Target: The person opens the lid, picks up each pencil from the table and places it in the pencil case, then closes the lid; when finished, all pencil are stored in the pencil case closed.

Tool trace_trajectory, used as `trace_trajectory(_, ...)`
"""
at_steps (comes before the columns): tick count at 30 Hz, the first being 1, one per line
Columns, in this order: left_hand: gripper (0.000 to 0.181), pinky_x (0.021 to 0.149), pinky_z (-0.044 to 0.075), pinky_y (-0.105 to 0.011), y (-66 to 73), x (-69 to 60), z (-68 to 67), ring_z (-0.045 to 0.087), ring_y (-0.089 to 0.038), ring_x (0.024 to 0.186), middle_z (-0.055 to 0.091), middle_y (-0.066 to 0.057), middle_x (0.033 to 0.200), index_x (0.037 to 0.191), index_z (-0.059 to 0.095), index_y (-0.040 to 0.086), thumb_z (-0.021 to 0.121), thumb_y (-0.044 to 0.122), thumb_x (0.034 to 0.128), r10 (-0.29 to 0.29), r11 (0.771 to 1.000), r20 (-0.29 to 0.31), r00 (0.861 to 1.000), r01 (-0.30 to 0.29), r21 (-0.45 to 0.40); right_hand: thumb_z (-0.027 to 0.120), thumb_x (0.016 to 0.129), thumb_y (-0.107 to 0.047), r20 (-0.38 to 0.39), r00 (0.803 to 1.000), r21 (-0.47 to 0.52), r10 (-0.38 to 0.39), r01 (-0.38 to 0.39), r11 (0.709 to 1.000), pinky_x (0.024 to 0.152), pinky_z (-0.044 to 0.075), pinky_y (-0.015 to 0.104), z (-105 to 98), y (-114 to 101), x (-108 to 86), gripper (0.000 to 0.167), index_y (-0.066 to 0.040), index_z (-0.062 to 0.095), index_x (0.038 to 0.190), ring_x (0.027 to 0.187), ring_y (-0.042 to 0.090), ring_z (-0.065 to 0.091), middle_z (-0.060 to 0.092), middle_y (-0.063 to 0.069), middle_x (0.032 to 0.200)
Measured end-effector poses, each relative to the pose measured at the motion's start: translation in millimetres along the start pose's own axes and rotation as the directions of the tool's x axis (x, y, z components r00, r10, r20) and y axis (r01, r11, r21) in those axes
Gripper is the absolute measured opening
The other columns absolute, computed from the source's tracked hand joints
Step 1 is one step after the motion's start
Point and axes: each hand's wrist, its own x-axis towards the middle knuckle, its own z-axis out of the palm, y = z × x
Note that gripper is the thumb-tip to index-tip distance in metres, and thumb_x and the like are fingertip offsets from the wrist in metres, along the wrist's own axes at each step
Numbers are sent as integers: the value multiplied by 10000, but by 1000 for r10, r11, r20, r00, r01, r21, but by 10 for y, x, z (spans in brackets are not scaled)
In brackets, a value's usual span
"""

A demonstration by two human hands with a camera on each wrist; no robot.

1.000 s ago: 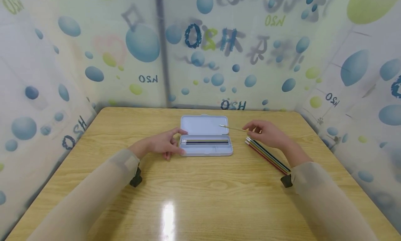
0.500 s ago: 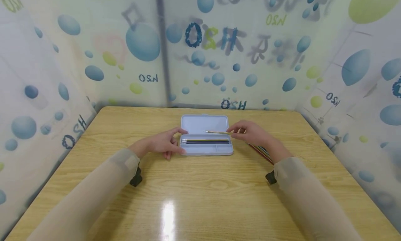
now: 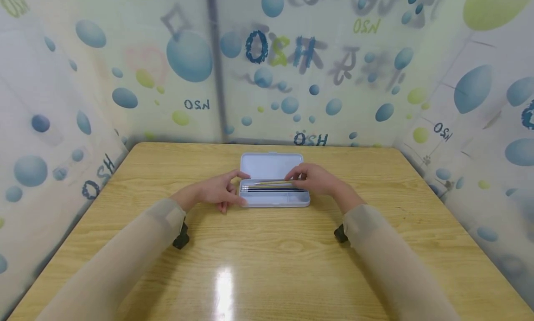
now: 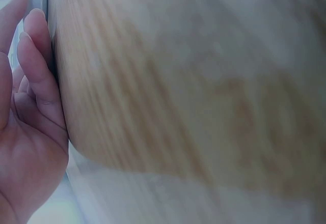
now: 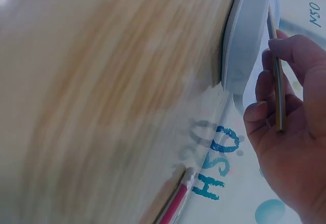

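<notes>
A pale blue pencil case lies with its lid folded back on the table. Several pencils are in its rear compartment, metal-ringed ends to the left. My left hand touches the case's left end, with thumb at the front corner and index finger at the back. Just over the rear compartment, my right hand pinches a yellowish pencil between thumb and fingers. In the head view that pencil lies nearly level, its right part hidden by the hand. The case's front compartment shows a small divider.
A red pencil lies on the table in the right wrist view; the right arm hides that spot in the head view. The wooden table meets printed curtain walls at the back and sides. Dark wrist cameras sit below both sleeves.
My right hand has moved left with the pencil, from beside the case to over its rear compartment. The loose pencils on the right are now hidden behind the arm. My left hand has stayed put.
</notes>
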Motion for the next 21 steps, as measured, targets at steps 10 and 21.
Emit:
trace_trajectory(10,888,522,516,-247,14,-11,-2,624,-141,527,610,-26,738,1681,292,232,843,362,997,7,1000,10,1000,-7,1,694,1093,-182,0,999,-52,-38,38,998,884,516,366,84,-77,138,230,-233,824,1276,990,195,587,721,26,1195)
trace_trajectory(21,869,518,508,-246,11,-12,-5,619,-139,526,607,-23,736,1681,292,229,831,350,1010,7,1000,13,1000,-7,0,712,1086,-178,13,997,-68,-75,76,995,947,535,398,141,-130,268,225,-227,838,1266,1049,198,617,729,38,1214)
